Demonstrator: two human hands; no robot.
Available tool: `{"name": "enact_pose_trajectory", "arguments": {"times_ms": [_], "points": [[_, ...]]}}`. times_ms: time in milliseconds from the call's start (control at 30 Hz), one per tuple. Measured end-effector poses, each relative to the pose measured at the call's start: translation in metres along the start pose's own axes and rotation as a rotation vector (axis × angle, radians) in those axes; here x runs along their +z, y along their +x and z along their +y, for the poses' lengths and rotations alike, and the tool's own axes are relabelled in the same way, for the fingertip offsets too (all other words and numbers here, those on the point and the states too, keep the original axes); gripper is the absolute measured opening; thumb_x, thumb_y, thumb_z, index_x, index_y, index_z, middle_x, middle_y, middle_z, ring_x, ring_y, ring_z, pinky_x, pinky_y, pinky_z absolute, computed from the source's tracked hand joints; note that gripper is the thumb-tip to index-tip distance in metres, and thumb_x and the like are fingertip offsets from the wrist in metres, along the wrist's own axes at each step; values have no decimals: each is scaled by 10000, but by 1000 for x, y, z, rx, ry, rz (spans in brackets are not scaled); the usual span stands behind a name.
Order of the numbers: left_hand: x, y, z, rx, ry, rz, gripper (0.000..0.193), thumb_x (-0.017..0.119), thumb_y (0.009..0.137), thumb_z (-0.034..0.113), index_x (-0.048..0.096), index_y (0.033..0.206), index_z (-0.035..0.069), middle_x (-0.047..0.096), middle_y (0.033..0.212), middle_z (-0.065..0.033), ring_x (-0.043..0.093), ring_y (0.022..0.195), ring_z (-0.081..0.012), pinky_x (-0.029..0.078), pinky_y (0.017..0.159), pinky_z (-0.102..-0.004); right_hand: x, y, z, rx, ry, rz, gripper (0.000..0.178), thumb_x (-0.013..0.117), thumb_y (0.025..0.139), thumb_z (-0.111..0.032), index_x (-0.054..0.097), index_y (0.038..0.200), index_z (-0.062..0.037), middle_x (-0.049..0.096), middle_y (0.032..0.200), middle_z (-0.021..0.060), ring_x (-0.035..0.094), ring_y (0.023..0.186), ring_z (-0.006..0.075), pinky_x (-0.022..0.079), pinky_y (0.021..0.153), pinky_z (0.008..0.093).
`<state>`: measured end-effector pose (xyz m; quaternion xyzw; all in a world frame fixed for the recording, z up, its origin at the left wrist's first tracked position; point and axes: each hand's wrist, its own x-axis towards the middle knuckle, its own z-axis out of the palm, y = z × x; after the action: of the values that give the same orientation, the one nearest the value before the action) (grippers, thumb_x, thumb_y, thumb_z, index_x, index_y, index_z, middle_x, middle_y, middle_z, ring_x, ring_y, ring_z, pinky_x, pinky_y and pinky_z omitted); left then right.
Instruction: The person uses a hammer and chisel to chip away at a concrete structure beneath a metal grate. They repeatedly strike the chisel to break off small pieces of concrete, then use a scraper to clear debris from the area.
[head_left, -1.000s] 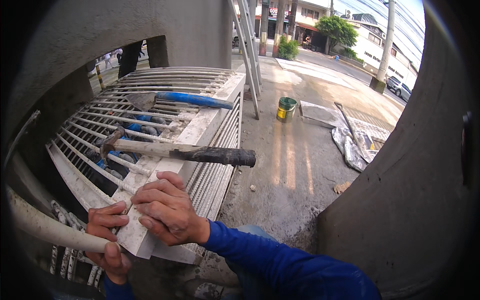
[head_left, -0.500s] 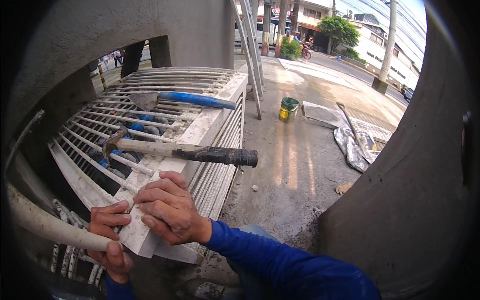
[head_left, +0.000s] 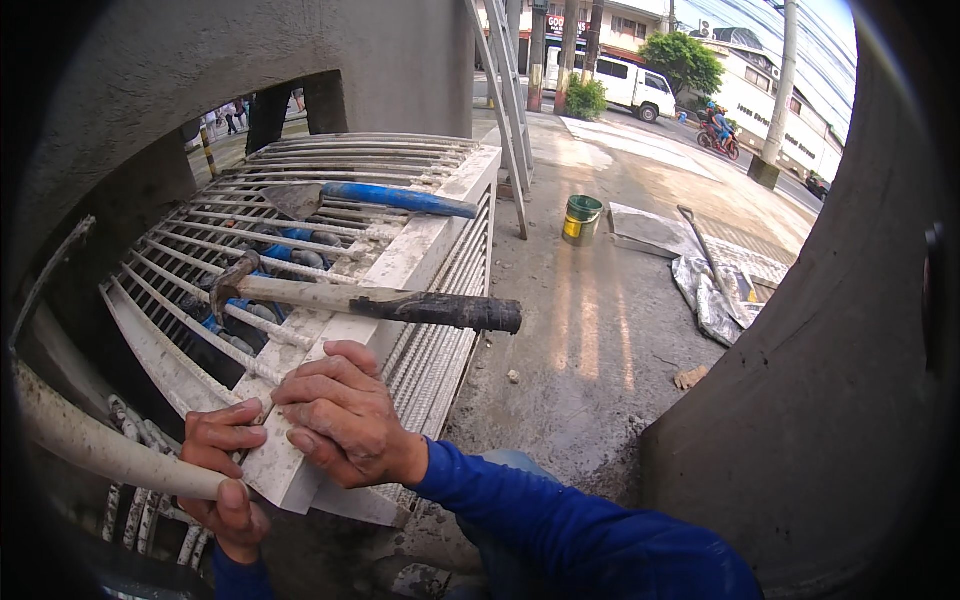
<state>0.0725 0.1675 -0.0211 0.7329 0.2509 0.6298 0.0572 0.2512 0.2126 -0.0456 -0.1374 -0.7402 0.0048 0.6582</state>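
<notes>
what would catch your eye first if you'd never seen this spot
A white metal grille lying flat fills the left, with a claw hammer and a blue-handled trowel resting on its bars. At its near corner, the right hand presses down while the left hand grips a pale pipe. A green-and-yellow bucket stands on the concrete behind.

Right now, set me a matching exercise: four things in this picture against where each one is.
Things:
1. claw hammer
2. trowel with a blue handle
3. green and yellow paint can
4. pale pipe

Places:
A. standing on the concrete floor near the ladder
B. gripped in the left hand
C. lying across the white metal grille, dark handle sticking out past its edge
D. lying on the far part of the grille

Pairs: 1-C, 2-D, 3-A, 4-B
</notes>
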Motion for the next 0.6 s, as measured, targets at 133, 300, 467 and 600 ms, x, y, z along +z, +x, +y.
{"name": "enact_pose_trajectory", "arguments": {"times_ms": [133, 300, 467, 600], "points": [[2, 1, 1, -4, -12, 9, 448, 498, 950, 470, 455, 765, 65, 650, 802, -147, 674, 920, -331, 456, 856, -435, 0, -1, 0, 4, 0, 2, 111, 661, 853, -169, 647, 878, -61, 703, 1029, 91, 651, 995, 265, 336, 1047, 482], [1, 1, 0, 3, 0, 9, 443, 497, 951, 466, 455, 765, 66, 650, 802, -148, 675, 919, -330, 456, 853, -431, 0, 0, 0, 4, 5, 1, 110, 661, 857, -171, 649, 875, -63, 705, 1026, 91, 653, 995, 264, 336, 1046, 481], [0, 1, -1, 13, 11, 1, 440, 491, 953, 462, 452, 765, 67, 654, 808, -150, 676, 915, -329, 454, 848, -430, 0, 0, 0, 6, 7, 4, 107, 663, 859, -171, 652, 873, -65, 708, 1020, 91, 655, 994, 265, 338, 1045, 482], [0, 1, 0, 10, 6, -1, 439, 489, 954, 461, 452, 766, 67, 651, 806, -149, 674, 917, -328, 457, 850, -432, 0, 0, 0, 8, 9, 5, 107, 667, 854, -169, 652, 874, -64, 709, 1022, 92, 656, 994, 267, 340, 1043, 482]]}}
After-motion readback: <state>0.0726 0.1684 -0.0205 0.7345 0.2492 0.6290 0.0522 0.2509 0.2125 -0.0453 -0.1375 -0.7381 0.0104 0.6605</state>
